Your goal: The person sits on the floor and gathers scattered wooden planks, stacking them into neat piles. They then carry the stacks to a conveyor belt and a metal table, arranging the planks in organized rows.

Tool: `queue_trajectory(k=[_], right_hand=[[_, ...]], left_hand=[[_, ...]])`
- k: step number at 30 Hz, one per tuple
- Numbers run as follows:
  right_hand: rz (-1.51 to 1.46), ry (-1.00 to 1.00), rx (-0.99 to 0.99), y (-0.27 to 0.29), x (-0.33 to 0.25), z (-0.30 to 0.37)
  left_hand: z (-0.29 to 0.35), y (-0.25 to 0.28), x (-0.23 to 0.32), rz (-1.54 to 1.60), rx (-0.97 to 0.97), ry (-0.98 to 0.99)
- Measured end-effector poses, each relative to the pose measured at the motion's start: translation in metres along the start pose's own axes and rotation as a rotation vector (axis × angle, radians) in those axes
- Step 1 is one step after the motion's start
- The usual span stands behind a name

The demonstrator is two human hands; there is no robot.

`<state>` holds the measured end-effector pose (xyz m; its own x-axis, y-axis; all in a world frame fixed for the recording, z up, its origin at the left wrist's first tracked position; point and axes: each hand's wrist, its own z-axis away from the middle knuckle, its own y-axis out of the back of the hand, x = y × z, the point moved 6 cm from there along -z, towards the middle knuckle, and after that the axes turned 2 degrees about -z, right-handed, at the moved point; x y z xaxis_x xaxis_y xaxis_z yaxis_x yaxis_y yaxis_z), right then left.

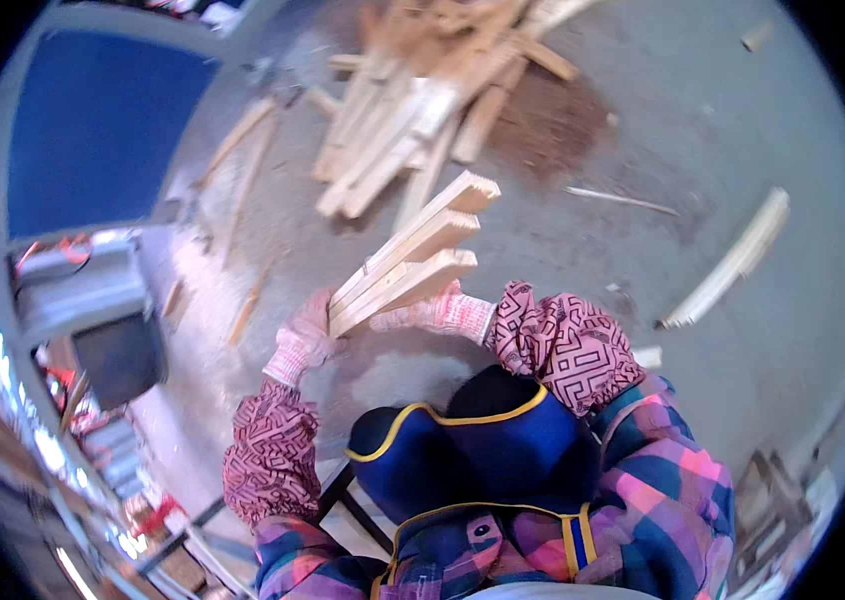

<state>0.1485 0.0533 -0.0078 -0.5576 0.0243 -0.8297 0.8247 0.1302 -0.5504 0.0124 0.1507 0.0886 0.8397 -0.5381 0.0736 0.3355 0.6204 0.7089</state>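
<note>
Several pale wooden strips (413, 250) with finger-jointed, toothed ends are held in front of my body, fanned apart at their far ends. My left hand (305, 335), in a pinkish knit glove, is closed round their near end. From the right, my right hand (433, 310), gloved alike, is closed against the underside of the bundle; the wood hides part of its fingers. Patterned sleeve covers reach up both forearms, and a blue apron with yellow trim (473, 440) covers my lap.
A heap of wooden strips (393, 130) lies on the grey floor ahead, beside brown sawdust (553, 130). A separate wood bundle (733, 262) rests at the right. On the left stand a machine with a blue panel (103, 130) and a dark box-shaped part (121, 358). Loose sticks (248, 300) lie near it.
</note>
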Motion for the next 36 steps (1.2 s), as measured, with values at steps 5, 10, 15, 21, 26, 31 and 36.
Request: queue_trajectory(k=[5, 10, 15, 21, 26, 31, 36], right_hand=[[-0.119, 0.264, -0.227, -0.07, -0.028, -0.047], [-0.727, -0.349, 0.078, -0.085, -0.002, -0.047], [-0.19, 0.089, -0.126, -0.09, -0.032, -0.049], [-0.383, 0.035, -0.183, -0.095, -0.044, -0.045], [-0.409, -0.035, -0.164, -0.096, -0.027, -0.05], [-0.595, -0.292, 0.077, -0.089, 0.016, -0.055], [-0.598, -0.336, 0.119, -0.086, 0.039, -0.051]], left_hand=[[0.05, 0.038, -0.014, 0.092, 0.38, 0.113], [0.058, 0.013, -0.03, 0.111, 0.236, 0.319], [0.046, 0.013, -0.037, -0.23, 0.209, 0.25], [0.039, 0.003, -0.057, -0.248, 0.195, 0.257], [0.037, -0.001, -0.063, -0.265, 0.309, 0.149], [0.038, -0.004, -0.065, -0.237, 0.21, 0.227], [0.05, 0.01, -0.042, -0.243, 0.291, 0.176]])
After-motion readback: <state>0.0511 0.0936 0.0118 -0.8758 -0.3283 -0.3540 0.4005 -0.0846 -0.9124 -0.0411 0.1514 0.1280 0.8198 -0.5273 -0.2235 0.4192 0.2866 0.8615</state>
